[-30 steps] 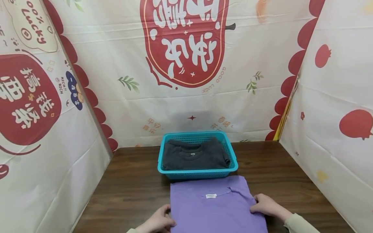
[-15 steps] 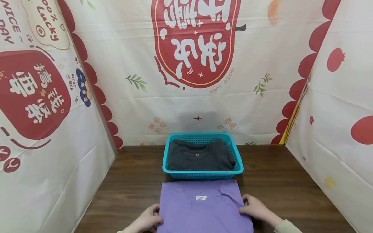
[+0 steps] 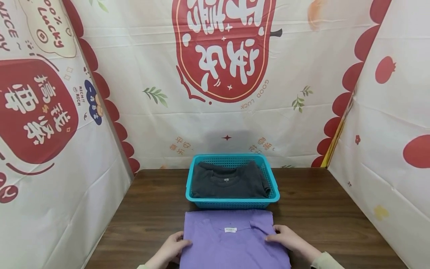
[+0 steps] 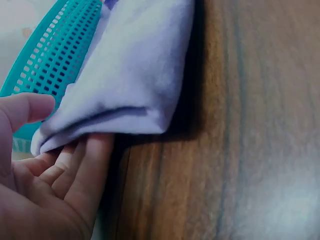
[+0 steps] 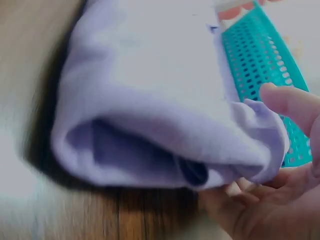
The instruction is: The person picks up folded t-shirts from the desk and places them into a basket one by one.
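A folded purple T-shirt with a white neck label lies in front of the basket, its lower part cut off by the head view's bottom edge. My left hand holds its left side, thumb above and fingers tucked beneath the fold. On the opposite side my right hand grips the edge the same way. In the right wrist view the layers of the fold gape open at the side. The shirt's underside is hidden, as are some fingertips.
A turquoise perforated basket stands just beyond the shirt and contains a folded dark grey T-shirt. Brown wooden tabletop extends to both sides. Printed white cloth encloses the table at the back and sides.
Relative to the basket, the purple T-shirt has shifted left and straightened, with both hands still at its sides. The right hand has moved slightly inward. The head view has also shifted.
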The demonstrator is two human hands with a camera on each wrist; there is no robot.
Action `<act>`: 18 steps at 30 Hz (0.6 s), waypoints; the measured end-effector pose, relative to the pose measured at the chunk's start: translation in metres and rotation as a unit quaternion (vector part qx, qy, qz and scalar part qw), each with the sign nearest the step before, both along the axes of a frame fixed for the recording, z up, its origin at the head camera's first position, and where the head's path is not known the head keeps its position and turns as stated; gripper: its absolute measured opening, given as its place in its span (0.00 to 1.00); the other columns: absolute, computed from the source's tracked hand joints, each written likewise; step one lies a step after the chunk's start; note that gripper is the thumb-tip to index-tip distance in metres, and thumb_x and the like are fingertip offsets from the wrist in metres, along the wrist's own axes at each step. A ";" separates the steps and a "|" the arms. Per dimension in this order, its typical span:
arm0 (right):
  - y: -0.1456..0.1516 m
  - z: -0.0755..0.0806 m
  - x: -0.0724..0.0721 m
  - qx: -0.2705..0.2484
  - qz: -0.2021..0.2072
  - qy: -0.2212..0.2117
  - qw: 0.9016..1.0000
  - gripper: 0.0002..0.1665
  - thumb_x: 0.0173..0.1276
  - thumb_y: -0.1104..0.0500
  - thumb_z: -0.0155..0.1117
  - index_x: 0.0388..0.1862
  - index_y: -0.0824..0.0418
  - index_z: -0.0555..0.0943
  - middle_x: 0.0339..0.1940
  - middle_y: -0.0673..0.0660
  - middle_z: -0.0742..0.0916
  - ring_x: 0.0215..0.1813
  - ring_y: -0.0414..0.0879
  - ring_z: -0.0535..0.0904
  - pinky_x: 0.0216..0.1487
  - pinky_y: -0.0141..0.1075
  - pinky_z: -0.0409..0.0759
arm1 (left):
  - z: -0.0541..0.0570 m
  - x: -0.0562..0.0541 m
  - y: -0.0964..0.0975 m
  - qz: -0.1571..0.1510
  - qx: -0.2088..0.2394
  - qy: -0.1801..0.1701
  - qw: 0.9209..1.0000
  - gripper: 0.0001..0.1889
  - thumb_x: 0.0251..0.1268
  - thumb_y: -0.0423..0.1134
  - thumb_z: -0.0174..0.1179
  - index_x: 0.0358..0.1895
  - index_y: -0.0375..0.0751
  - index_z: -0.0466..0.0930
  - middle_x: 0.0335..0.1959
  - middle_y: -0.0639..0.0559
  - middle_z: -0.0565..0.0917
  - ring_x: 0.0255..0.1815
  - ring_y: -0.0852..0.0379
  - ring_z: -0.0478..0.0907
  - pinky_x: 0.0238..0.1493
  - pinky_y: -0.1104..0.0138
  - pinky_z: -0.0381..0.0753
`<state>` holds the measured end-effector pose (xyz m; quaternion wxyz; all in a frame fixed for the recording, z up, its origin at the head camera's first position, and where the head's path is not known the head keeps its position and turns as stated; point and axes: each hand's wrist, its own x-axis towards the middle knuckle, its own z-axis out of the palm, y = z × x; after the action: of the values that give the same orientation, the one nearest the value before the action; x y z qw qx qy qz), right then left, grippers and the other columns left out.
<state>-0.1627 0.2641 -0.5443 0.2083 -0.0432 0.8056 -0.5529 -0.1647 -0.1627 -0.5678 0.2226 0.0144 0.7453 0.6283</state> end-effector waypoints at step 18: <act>0.010 -0.010 0.012 -0.138 -0.064 -0.132 0.980 0.13 0.67 0.55 0.61 0.41 0.66 0.80 0.35 0.53 0.85 0.37 0.44 0.80 0.38 0.37 0.81 | 0.004 0.002 0.001 -0.002 0.061 -0.006 0.998 0.29 0.59 0.33 0.60 0.63 0.25 0.65 0.27 0.50 0.84 0.22 0.55 0.81 0.23 0.61 0.83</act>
<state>-0.1507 0.2742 -0.5539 0.2688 0.0533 0.6882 -0.6718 -0.1625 -0.1613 -0.5637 0.2272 0.0255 0.7042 0.6721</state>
